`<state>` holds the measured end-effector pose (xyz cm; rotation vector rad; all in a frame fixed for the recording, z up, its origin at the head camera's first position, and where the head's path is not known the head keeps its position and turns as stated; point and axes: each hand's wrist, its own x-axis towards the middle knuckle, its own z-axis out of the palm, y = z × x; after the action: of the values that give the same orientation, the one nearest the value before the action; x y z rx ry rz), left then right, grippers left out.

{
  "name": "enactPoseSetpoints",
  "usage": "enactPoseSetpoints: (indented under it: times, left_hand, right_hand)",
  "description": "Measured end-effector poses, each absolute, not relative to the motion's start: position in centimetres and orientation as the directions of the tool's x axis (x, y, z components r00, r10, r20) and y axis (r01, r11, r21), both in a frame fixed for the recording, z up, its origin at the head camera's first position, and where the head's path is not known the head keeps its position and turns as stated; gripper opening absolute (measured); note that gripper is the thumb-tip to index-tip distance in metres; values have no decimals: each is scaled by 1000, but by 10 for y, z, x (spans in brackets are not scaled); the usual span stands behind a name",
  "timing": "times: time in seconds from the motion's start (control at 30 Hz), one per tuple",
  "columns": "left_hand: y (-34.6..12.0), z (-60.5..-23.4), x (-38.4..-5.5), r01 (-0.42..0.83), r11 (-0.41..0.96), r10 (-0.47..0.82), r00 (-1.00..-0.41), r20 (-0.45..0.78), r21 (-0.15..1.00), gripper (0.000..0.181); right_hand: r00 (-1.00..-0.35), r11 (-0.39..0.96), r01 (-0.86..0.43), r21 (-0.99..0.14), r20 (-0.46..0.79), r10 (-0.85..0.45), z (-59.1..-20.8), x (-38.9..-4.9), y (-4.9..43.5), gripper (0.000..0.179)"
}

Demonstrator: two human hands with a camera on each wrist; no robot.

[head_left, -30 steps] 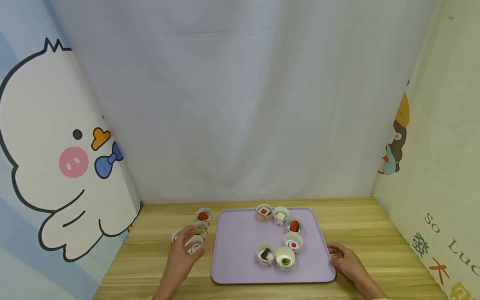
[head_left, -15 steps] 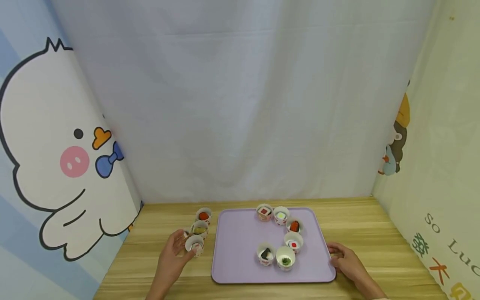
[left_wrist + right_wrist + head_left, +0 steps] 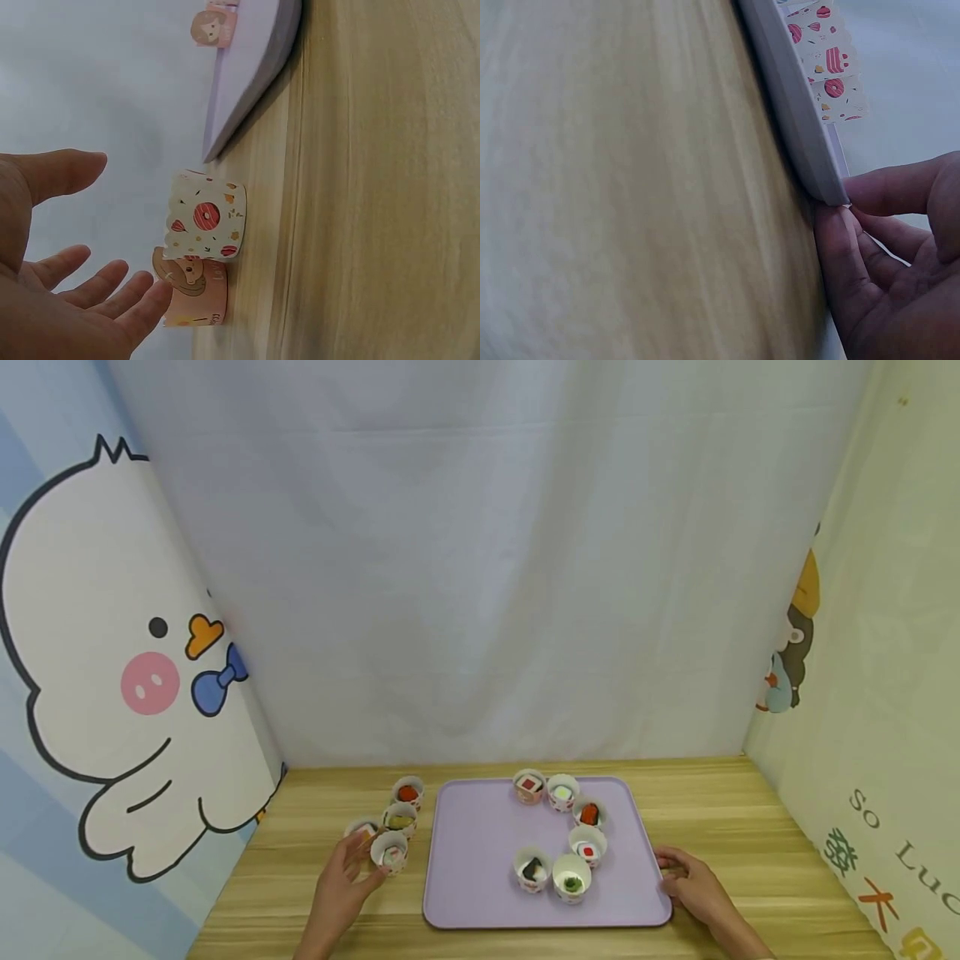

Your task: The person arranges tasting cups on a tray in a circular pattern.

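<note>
In the head view my left hand (image 3: 343, 881) is beside a cluster of paper cups left of the tray, its thumb near the front cup (image 3: 380, 860) and its fingers by the pink cup (image 3: 199, 296). The left wrist view shows the fingers loosely spread, with a gap between thumb and a white patterned cup (image 3: 206, 217). Whether a fingertip touches the pink cup I cannot tell. My right hand (image 3: 693, 885) pinches the near right corner of the lilac tray (image 3: 480, 860); in the right wrist view the tray rim (image 3: 810, 161) lies between thumb and finger.
Several paper cups with small coloured pieces stand on the tray, among them one with a green piece (image 3: 572, 885) and one with black and white (image 3: 532, 872). Behind the left cluster are cups with yellow (image 3: 400, 821) and red-orange (image 3: 407, 793) contents. A curtain (image 3: 487, 568) closes the back.
My left hand has drawn back leftward and toward me from over the front cup, uncovering the cups behind its fingers. My right hand and the tray stay in place.
</note>
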<state>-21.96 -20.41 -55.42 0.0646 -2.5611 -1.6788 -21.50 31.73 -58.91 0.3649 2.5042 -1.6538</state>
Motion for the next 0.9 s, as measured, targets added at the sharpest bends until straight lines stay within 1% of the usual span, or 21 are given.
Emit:
enactPoseSetpoints:
  times: [0.17,0.43,0.57,0.77,0.9]
  left_hand:
    - [-205,-557,-221,-18,425,-72,-997,14,905,69]
    - [-205,-569,-228,8,422,-68,-997,40,906,69]
    - [-204,-572,-231,7,397,-72,-997,39,918,70]
    - [-203,-577,-236,-12,314,-71,-997,11,949,72]
    - [-201,-577,-238,-7,301,-67,-998,13,954,70]
  right_hand:
    - [-963,378,268,-886,-232,139,-589,-214,317,58]
    - [-963,378,268,-886,-233,137,-586,-214,316,58]
    - [-962,376,269,-887,-233,139,-585,-213,316,57]
    - [-963,374,268,-888,-231,141,-586,-213,316,57]
    - [-963,369,267,-890,-231,140,-586,-212,316,57]
